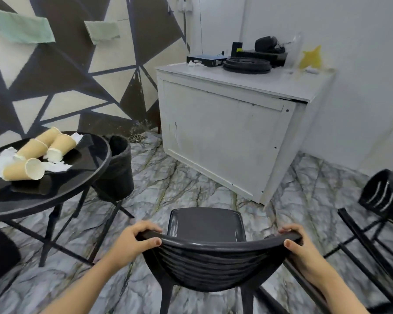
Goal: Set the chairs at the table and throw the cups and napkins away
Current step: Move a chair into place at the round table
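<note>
Near centre: dark slatted plastic chair [210, 252], top rail grasped by left hand [132, 240] and right hand [301, 248]. Risk: swinging it left could knock the round black table [61, 189], rolling tan paper cups [24, 169] off.

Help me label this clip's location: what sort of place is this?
Probably a small cafe or break room corner: a round black table strewn with paper cups and napkins, a bin beside it, and plastic chairs, one held by both hands.
</note>
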A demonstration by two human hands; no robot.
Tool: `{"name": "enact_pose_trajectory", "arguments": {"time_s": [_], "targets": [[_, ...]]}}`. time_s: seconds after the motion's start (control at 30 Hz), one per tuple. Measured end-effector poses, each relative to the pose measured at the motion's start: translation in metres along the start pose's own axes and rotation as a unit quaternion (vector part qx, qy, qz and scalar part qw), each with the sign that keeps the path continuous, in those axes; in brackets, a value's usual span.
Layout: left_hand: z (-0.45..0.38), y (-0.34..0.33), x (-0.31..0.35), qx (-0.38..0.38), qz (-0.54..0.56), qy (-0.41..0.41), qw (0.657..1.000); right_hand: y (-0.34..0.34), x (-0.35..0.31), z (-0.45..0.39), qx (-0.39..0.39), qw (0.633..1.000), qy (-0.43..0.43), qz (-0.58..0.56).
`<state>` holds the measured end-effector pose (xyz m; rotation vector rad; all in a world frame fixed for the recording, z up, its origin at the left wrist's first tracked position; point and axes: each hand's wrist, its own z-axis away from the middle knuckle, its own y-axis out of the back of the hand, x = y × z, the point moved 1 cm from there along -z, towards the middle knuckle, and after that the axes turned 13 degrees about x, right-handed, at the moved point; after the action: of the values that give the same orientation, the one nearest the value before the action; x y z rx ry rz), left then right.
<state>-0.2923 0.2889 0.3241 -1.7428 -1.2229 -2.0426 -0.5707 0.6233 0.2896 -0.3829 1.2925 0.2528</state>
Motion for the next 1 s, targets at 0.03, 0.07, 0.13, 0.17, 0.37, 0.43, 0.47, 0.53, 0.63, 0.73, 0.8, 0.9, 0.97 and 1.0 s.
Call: {"name": "enact_pose_trajectory", "arguments": {"time_s": [0.03,0.07,0.13,0.17,0.37,0.43,0.47,0.53,0.63,0.73,0.8,0.9,0.97,1.0], "targets": [[-0.001,-0.004,0.0,0.004,0.011,-0.002,1.0,0.003,0.001,-0.002,0.001,1.0,-0.003,-0.006],[-0.002,-0.008,-0.001,0.015,0.025,-0.003,1.0,0.005,0.002,-0.003,0.001,1.0,-0.004,-0.011],[-0.004,-0.011,-0.005,0.042,0.059,0.003,0.997,0.003,0.004,-0.007,0.002,1.0,0.0,-0.013],[-0.005,-0.011,-0.007,0.055,0.076,0.007,0.996,0.002,0.005,-0.008,0.003,1.0,0.006,-0.011],[-0.02,-0.013,-0.008,0.098,0.136,0.016,0.986,-0.007,0.003,-0.022,0.007,0.999,0.024,-0.023],[-0.027,-0.014,-0.005,0.107,0.145,0.015,0.984,-0.011,-0.002,-0.029,0.006,0.999,0.018,-0.038],[-0.031,-0.014,-0.004,0.112,0.149,0.014,0.982,-0.013,-0.005,-0.033,0.004,0.999,0.019,-0.044],[-0.038,-0.014,-0.002,0.121,0.159,0.013,0.98,-0.016,-0.009,-0.038,0.003,0.999,0.027,-0.045],[-0.049,-0.015,-0.001,0.131,0.174,0.017,0.976,-0.02,-0.015,-0.046,0.011,0.999,0.037,-0.037],[-0.057,-0.015,0.003,0.139,0.176,0.016,0.974,-0.024,-0.022,-0.055,0.007,0.998,0.033,-0.054],[-0.064,-0.014,0.007,0.142,0.175,0.013,0.974,-0.027,-0.028,-0.062,0.0,0.998,0.03,-0.057],[-0.08,-0.014,0.012,0.147,0.188,0.016,0.971,-0.031,-0.038,-0.077,0.004,0.998,0.031,-0.05],[-0.094,-0.014,0.016,0.152,0.2,0.02,0.968,-0.037,-0.045,-0.088,0.01,0.998,0.03,-0.046],[-0.103,-0.014,0.019,0.156,0.203,0.019,0.966,-0.04,-0.049,-0.094,0.011,0.998,0.029,-0.049]]}}
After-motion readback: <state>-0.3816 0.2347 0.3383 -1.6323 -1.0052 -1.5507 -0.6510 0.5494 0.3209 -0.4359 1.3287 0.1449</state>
